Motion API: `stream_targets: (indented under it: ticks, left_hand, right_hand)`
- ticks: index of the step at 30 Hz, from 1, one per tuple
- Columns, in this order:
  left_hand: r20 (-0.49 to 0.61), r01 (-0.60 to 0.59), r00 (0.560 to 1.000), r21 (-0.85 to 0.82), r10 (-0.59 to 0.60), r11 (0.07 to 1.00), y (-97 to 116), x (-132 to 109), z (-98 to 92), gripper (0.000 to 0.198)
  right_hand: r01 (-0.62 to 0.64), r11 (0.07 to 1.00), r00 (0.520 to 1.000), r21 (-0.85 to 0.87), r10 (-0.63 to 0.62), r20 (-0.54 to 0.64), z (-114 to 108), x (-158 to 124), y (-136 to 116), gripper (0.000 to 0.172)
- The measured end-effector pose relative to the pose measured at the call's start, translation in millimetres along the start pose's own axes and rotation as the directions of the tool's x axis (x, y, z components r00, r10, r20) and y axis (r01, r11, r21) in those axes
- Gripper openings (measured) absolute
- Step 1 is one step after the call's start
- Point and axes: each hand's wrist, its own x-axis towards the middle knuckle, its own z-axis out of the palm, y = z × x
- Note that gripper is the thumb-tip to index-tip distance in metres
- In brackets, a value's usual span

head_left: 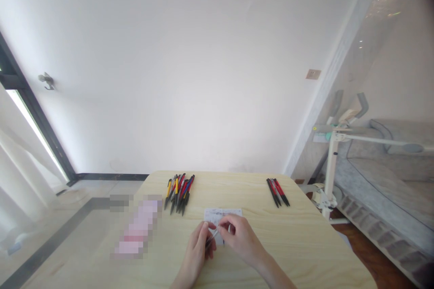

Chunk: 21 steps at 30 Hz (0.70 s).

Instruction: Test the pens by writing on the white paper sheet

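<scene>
Near the front middle of the wooden table [271, 239], my left hand [200, 244] is closed around a thin pen [210, 237], tilted up to the right. The fingertips of my right hand [237, 235] pinch the pen's upper end. Both hands are over a white sheet of paper [212, 214] with writing on it, which they partly cover. Several pens [178, 194] with yellow, red, blue and grey barrels lie in a pile at the back left. A smaller group of red and grey pens [278, 193] lies at the back right.
A pixelated pink patch [139, 230] shows at the table's left edge. Behind the table rises a white wall [203, 76] with a socket [313, 74]. White exercise equipment [334, 167] and a grey sofa [379, 180] stand to the right; a pale curtain [20, 185] hangs at left.
</scene>
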Motion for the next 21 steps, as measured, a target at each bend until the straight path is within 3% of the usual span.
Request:
stream_targets:
  ticks: [9, 21]
  left_hand:
    - [-0.035, 0.054, 0.998, 0.027, -0.053, 0.998, 3.9, -0.3, 2.6, 0.040]
    - [-0.061, 0.046, 0.997, -0.044, -0.049, 0.998, 3.0, 1.4, 1.1, 0.039]
  right_hand:
    - [-0.097, 0.988, 0.994, 0.117, 0.102, -0.039, -6.3, -7.3, 22.2, 0.015]
    - [-0.130, 0.976, 0.984, 0.176, 0.148, -0.099, -3.7, -15.9, 45.6, 0.020]
